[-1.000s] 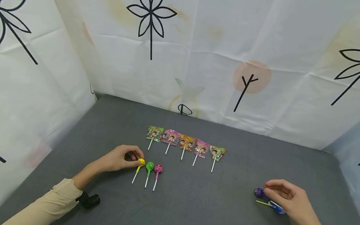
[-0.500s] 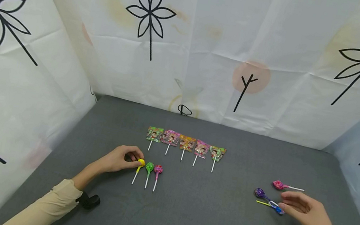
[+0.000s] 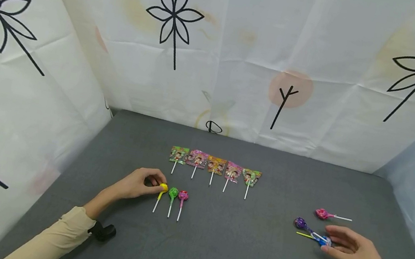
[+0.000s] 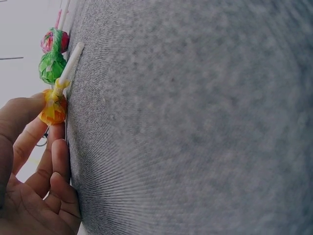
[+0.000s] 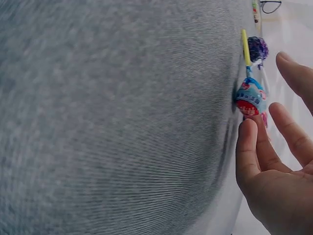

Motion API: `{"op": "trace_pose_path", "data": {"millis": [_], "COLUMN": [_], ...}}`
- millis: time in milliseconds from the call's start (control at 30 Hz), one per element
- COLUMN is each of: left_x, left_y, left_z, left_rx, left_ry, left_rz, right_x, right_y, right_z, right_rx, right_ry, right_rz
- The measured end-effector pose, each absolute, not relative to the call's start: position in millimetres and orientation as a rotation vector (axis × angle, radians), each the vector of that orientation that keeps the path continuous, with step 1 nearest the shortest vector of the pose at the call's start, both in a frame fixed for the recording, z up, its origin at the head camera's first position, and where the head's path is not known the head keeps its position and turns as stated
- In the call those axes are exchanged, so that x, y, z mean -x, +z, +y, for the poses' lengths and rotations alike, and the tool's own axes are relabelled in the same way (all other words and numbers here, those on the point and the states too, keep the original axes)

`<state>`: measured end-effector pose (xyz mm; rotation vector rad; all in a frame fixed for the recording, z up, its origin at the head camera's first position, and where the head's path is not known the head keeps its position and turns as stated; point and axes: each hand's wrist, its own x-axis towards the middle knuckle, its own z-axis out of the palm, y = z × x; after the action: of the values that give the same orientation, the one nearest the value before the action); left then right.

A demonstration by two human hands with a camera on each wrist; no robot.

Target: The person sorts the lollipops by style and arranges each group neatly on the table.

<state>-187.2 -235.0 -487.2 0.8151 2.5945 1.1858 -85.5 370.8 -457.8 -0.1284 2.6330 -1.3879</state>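
Note:
My left hand (image 3: 141, 185) pinches the head of a yellow lollipop (image 3: 164, 187) between thumb and fingertips, its white stick slanting down. Right beside it lie a green lollipop (image 3: 173, 193) and a pink lollipop (image 3: 183, 195), sticks towards me. On the right, my right hand (image 3: 362, 256) has its fingers loosely spread at the head of a blue lollipop (image 3: 325, 241) with a yellow stick. In the right wrist view that blue and red wrapped head (image 5: 250, 98) is close by the fingertips. A purple lollipop (image 3: 300, 223) lies against it, its white stick crossing over the blue wrapper.
Farther back on the grey tabletop (image 3: 235, 255) lies a row of several lollipops in flat printed packets (image 3: 216, 165), sticks towards me. Another pink lollipop (image 3: 322, 213) lies behind the purple one, stick pointing right. A patterned white cloth (image 3: 244, 62) encloses the table's back and sides.
My right hand has drawn back from the purple lollipop to the blue one's head, uncovering the pink lollipop behind. The left hand keeps its pinch on the yellow lollipop, unmoved.

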Motion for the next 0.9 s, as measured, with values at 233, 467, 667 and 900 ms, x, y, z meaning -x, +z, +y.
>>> {"op": "trace_pose_path", "data": {"millis": [233, 467, 667, 900], "left_x": [187.2, 186.8, 186.1, 186.1], "left_y": [-488.1, -489.0, -489.0, -487.3], "left_z": [-234.8, -236.3, -236.2, -234.8], "left_rx": [-0.827, -0.834, -0.825, -0.821], "left_ry": [1.179, 1.183, 1.178, 1.187], "left_rz": [2.603, 2.603, 2.612, 2.608], "right_x": [86.4, 88.1, 88.2, 86.0], "right_y": [-463.7, -466.0, -466.1, -465.7], "right_z": [371.7, 370.6, 369.3, 369.1], "right_rx": [0.130, 0.121, 0.100, 0.083], "right_ry": [-1.365, -1.354, -1.342, -1.343], "right_rz": [2.668, 2.670, 2.669, 2.678]}}
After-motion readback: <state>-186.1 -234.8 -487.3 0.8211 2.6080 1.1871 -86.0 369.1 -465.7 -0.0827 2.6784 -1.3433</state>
